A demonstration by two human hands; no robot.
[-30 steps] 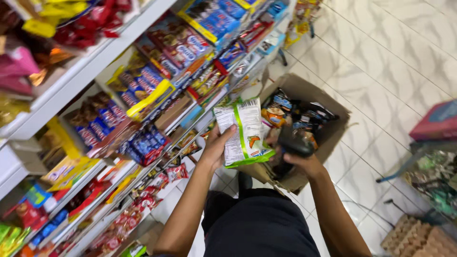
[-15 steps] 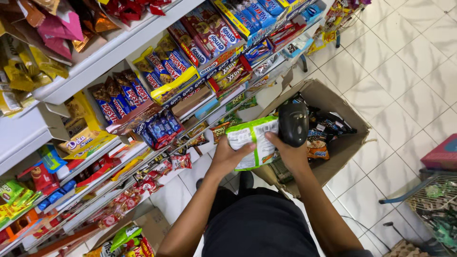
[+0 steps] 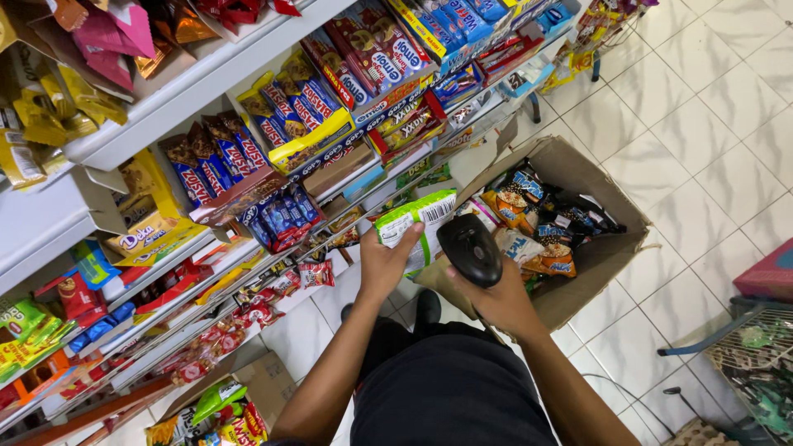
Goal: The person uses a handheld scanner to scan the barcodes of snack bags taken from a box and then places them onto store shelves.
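Scanning step: our left hand (image 3: pixel 382 266) grips packet (image 3: pixel 413 223), right hand (image 3: pixel 496 301) grips scanner (image 3: pixel 469 248); next, line up barcode.

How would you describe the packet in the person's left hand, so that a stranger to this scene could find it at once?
Start at the open cardboard box of snacks on the white tiled floor, beside the shelves. Just left of it, the left hand holds up a green and white packet, next to the black scanner in the right hand. It is the only packet held in the air.
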